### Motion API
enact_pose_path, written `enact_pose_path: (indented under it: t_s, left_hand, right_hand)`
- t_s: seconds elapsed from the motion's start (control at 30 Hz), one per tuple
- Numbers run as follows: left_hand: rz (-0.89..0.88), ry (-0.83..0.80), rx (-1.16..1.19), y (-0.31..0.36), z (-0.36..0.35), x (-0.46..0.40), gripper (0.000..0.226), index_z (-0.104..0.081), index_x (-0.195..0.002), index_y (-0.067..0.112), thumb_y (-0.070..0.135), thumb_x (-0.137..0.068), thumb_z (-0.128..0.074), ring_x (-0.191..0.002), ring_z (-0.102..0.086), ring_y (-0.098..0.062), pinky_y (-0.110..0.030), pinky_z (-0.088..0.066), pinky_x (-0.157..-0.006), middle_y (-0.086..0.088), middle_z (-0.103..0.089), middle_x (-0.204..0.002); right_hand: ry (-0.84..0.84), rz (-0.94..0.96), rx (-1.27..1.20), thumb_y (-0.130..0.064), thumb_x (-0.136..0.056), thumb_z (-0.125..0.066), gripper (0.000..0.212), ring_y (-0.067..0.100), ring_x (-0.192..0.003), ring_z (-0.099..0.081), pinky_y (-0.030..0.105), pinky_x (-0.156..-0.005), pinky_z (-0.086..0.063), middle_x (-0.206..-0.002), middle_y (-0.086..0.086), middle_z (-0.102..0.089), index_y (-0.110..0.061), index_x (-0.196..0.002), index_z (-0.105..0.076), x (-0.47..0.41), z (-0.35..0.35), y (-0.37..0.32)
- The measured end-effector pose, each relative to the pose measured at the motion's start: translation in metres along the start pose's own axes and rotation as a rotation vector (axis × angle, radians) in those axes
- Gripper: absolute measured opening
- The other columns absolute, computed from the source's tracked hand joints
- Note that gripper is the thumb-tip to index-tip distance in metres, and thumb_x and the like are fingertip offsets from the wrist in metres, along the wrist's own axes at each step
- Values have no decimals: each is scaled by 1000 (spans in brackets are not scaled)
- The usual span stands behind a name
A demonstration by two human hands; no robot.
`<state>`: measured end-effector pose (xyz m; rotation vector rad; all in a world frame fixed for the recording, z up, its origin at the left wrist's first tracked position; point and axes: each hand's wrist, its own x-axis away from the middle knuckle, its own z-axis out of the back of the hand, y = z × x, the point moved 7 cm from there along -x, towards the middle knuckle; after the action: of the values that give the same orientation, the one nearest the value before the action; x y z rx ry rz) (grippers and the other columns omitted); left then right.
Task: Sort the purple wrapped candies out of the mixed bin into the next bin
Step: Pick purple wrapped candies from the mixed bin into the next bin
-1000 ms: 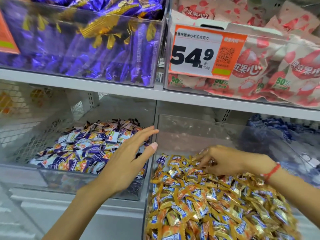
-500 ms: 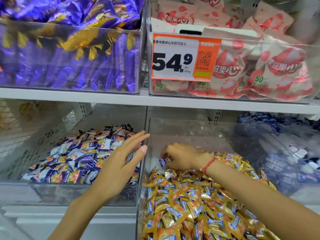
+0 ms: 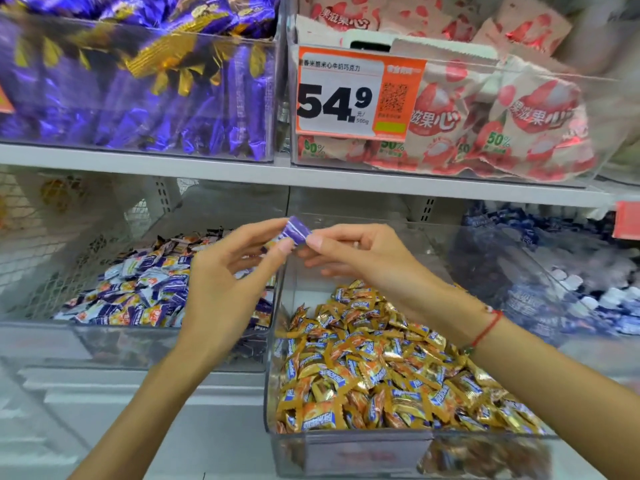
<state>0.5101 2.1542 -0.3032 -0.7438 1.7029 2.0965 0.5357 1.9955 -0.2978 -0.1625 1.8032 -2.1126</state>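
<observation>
Candy: one purple wrapped candy held up between both hands, above the divide between the bins.
Hands: left hand and right hand each pinch one end.
Bins: mixed bin of gold candies under right hand; next bin under left.
Advice: right releases first, left then carries it over and drops it low.

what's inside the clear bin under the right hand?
The clear bin holds gold wrapped candies, heaped. No purple ones show on top; lower layers are covered.

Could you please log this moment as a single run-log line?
step: handover | purple candy pinched by left hand and right hand above bin divider | source: gold-candy bin | target: purple-candy bin
</observation>
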Motion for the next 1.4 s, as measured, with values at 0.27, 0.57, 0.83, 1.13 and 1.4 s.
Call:
enact_pose_path:
  t_s: [0.27,0.57,0.83,1.13,1.4]
  left_hand:
    - [214,-79,-478,-46,28,-3,55,-42,-143,31,48,-91,-51,-134,-39,-11,-30,-33,-105,10,-42,-147]
    - [203,-298,-110,-57,-23,9,45,-52,-123,46,42,-79,-54,-124,-34,23,6,-29,-87,22,-42,-145]
    - [190,-295,-205,-63,-20,11,52,-48,-127,57,64,-75,-43,-131,-36,11,-31,-35,-109,38,-35,-143]
    - [161,-284,-237,-62,-20,11,49,-48,-126,57,63,-78,-40,-113,-36,29,-20,-38,-94,42,-33,-140]
    - [167,-289,-202,-63,-18,10,50,-50,-125,54,63,-77,-42,-118,-40,22,-6,-37,-84,42,-36,-138]
  right_hand:
    - [-367,73,714,-29,-88,-69,32,-5,-113,-57,19,-100,-42,-121,-14,-65,-26,-119,-68,35,10,22]
    - [-542,243,1205,-47,-101,-37,47,16,-143,-24,34,-118,-19,-155,0,-33,-23,-140,-46,27,-31,97]
    - [-529,-92,1551,-37,-102,-35,38,17,-142,-29,34,-112,-27,-156,-13,-27,-45,-139,-44,1,60,104]
    - [-348,152,1173,-30,-99,-49,35,14,-124,-47,30,-101,-38,-133,-4,-56,-28,-134,-53,-25,11,83]
    - [-469,247,1398,-32,-97,-47,39,21,-123,-50,40,-103,-39,-136,-5,-53,-35,-136,-50,-18,7,113]
